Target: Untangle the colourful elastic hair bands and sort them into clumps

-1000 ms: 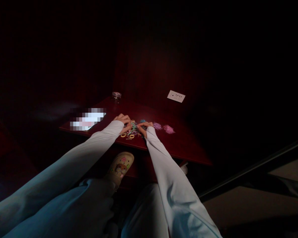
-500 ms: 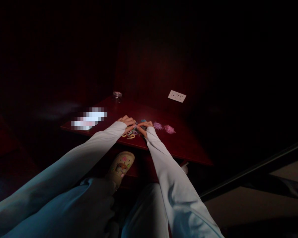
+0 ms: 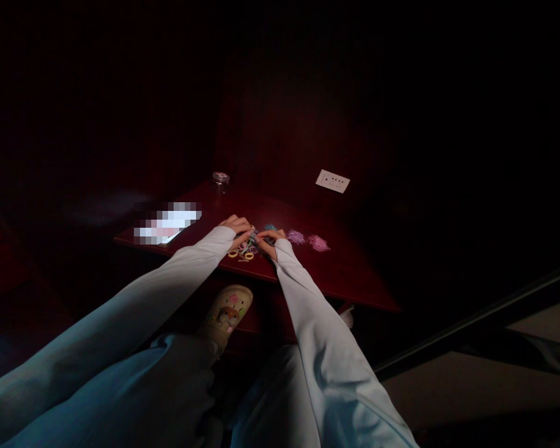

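My left hand (image 3: 238,229) is bent over the left side of a loose pile of coloured hair ties (image 3: 245,248), its fingers curled close to the thumb. Facing it from the right, my right hand (image 3: 271,241) has thumb and fingertips pinched together at the pile. Whatever lies between the fingertips of either hand is too small to make out. Yellow loops (image 3: 249,256) stick out at the near side of the pile. Just beyond my right hand is a teal bunch (image 3: 270,228) of small bands. To its right are a purple bunch (image 3: 296,237) and a pink bunch (image 3: 318,242).
The dark red table (image 3: 354,283) carries a clear lidded jar (image 3: 221,180) at the back left. A bright pixelated panel (image 3: 170,224) lies at the left. A white socket plate (image 3: 333,181) is on the wall. Below the table edge shows a clog (image 3: 231,308) with charms.
My left hand has drawn slightly left, opening a small gap between the two hands. My right hand stays nearly in place. The bunches have not moved.
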{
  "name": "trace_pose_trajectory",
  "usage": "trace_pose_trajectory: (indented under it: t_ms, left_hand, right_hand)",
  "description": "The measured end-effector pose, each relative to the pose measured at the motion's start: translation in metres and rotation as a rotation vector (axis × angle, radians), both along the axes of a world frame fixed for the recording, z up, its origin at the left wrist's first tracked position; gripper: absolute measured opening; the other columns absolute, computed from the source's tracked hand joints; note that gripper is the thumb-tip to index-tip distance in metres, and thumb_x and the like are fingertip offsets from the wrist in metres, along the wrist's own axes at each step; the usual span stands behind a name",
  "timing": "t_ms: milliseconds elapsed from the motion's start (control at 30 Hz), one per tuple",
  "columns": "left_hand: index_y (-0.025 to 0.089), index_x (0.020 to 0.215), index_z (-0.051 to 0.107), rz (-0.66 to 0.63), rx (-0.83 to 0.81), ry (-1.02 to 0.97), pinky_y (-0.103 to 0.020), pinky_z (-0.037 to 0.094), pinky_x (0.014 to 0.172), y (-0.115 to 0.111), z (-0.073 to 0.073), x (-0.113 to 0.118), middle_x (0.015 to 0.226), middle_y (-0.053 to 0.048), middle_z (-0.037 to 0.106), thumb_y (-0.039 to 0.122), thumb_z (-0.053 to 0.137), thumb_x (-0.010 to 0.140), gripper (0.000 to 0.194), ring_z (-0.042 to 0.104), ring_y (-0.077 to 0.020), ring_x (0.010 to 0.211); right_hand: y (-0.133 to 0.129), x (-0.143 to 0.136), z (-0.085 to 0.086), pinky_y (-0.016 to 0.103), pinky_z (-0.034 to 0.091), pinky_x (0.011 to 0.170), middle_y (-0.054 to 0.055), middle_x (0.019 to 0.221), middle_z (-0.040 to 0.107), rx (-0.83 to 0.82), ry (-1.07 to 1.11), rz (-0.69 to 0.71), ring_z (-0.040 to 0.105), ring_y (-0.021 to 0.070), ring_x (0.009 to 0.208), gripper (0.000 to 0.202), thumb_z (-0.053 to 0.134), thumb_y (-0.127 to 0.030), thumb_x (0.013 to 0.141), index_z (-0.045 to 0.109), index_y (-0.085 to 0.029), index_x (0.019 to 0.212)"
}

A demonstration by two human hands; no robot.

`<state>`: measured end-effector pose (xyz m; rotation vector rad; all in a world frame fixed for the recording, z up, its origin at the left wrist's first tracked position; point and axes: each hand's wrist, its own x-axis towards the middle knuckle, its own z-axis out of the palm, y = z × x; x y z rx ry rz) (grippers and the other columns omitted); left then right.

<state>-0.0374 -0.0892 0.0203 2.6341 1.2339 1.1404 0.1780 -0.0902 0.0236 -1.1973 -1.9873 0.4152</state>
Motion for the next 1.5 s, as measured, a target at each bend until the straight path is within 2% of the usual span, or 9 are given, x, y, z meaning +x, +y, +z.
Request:
trace_pose_trajectory:
  t_ms: [167, 467, 567, 700, 800, 1000, 1267, 1367, 1500]
  left_hand:
    - [0.024, 0.105, 0.074, 0.010, -0.003, 0.016, -0.038, 0.046, 0.088, -0.001, 0.003, -0.002, 0.112, -0.007, 0.072, 0.041, 0.040, 0.106, 0.039, 0.055, -0.0244, 0.100]
    - [0.025, 0.109, 0.075, 0.002, -0.005, -0.021, -0.038, 0.045, 0.090, -0.003, 0.001, -0.001, 0.116, -0.006, 0.073, 0.042, 0.043, 0.105, 0.035, 0.056, -0.0248, 0.103]
    - [0.028, 0.106, 0.075, 0.117, -0.048, -0.056, -0.041, 0.040, 0.094, 0.001, -0.001, 0.000, 0.120, -0.004, 0.073, 0.043, 0.051, 0.103, 0.028, 0.053, -0.0266, 0.109]
    - [0.030, 0.102, 0.076, 0.250, -0.124, -0.134, -0.045, 0.034, 0.098, 0.006, -0.001, 0.000, 0.124, -0.001, 0.073, 0.041, 0.058, 0.101, 0.021, 0.049, -0.0280, 0.114]
    - [0.030, 0.102, 0.076, 0.292, -0.145, -0.209, -0.046, 0.032, 0.100, 0.004, 0.001, -0.002, 0.126, -0.001, 0.072, 0.041, 0.053, 0.104, 0.026, 0.048, -0.0278, 0.118]
    - [0.029, 0.101, 0.075, 0.307, -0.126, -0.266, -0.045, 0.032, 0.106, 0.001, 0.002, -0.008, 0.129, 0.000, 0.072, 0.036, 0.046, 0.106, 0.030, 0.052, -0.0262, 0.124]
    - [0.027, 0.097, 0.075, 0.351, -0.132, -0.320, -0.042, 0.039, 0.109, 0.018, -0.009, -0.007, 0.131, 0.000, 0.073, 0.031, 0.042, 0.105, 0.035, 0.059, -0.0247, 0.123]
    - [0.027, 0.100, 0.077, 0.347, -0.131, -0.336, -0.043, 0.040, 0.108, 0.018, -0.011, -0.006, 0.131, -0.001, 0.072, 0.032, 0.041, 0.105, 0.037, 0.058, -0.0259, 0.123]
    - [0.035, 0.108, 0.081, 0.236, -0.165, -0.216, -0.049, 0.036, 0.109, 0.015, -0.010, -0.008, 0.141, 0.003, 0.068, 0.048, 0.049, 0.104, 0.035, 0.049, -0.0295, 0.127]
  right_hand:
    - [-0.004, 0.000, -0.003, 0.033, 0.049, 0.093, -0.001, 0.092, 0.076, -0.039, 0.019, 0.006, 0.062, 0.0206, 0.102, 0.016, 0.077, -0.038, 0.086, 0.081, -0.031, 0.100]
    - [0.009, 0.002, -0.006, 0.036, 0.046, 0.093, 0.002, 0.091, 0.077, 0.035, 0.076, 0.004, 0.061, 0.0226, 0.100, 0.022, 0.070, -0.046, 0.091, 0.082, -0.028, 0.092]
    - [0.015, 0.014, -0.001, 0.035, 0.043, 0.092, 0.003, 0.092, 0.076, 0.075, 0.093, -0.143, 0.059, 0.0228, 0.099, 0.027, 0.066, -0.048, 0.094, 0.081, -0.026, 0.091]
    - [0.024, 0.035, 0.009, 0.037, 0.037, 0.095, 0.007, 0.101, 0.075, 0.086, 0.054, -0.514, 0.057, 0.0244, 0.100, 0.032, 0.056, -0.044, 0.100, 0.080, -0.023, 0.100]
    - [0.032, 0.040, 0.013, 0.040, 0.034, 0.096, 0.008, 0.106, 0.074, 0.050, -0.085, -0.609, 0.055, 0.0270, 0.106, 0.027, 0.058, -0.040, 0.100, 0.080, -0.024, 0.100]
    - [0.042, 0.026, 0.012, 0.044, 0.032, 0.101, 0.011, 0.109, 0.074, 0.126, -0.377, -0.434, 0.054, 0.0304, 0.115, 0.020, 0.065, -0.037, 0.099, 0.080, -0.023, 0.099]
    - [0.032, 0.017, 0.012, 0.043, 0.035, 0.102, 0.010, 0.110, 0.073, 0.120, -0.291, -0.370, 0.053, 0.0296, 0.117, 0.030, 0.056, -0.042, 0.104, 0.079, -0.024, 0.106]
    - [0.023, 0.012, 0.011, 0.039, 0.039, 0.101, 0.007, 0.108, 0.073, 0.154, -0.253, -0.188, 0.053, 0.0258, 0.112, 0.028, 0.055, -0.038, 0.105, 0.080, -0.026, 0.109]
    - [0.012, 0.006, 0.009, 0.036, 0.040, 0.100, 0.004, 0.105, 0.071, 0.150, -0.197, 0.012, 0.052, 0.0222, 0.107, 0.032, 0.052, -0.041, 0.106, 0.082, -0.029, 0.104]
